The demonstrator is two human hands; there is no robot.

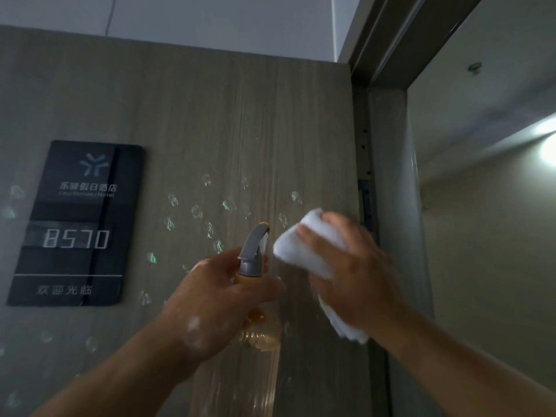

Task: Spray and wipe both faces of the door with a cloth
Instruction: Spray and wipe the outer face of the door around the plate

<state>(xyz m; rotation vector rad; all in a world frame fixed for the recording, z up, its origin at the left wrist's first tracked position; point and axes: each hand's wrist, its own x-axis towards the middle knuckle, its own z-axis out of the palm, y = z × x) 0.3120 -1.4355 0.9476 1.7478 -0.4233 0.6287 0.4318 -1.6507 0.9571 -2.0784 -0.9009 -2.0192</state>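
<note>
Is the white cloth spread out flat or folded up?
Folded up. The white cloth is a thick bunched wad under the right hand, pressed on the door, with one end hanging below.

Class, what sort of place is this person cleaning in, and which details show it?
Most likely a hotel: the dark rectangular plaque on the grey wood-grain door bears a hotel name and room number 8570.
</note>
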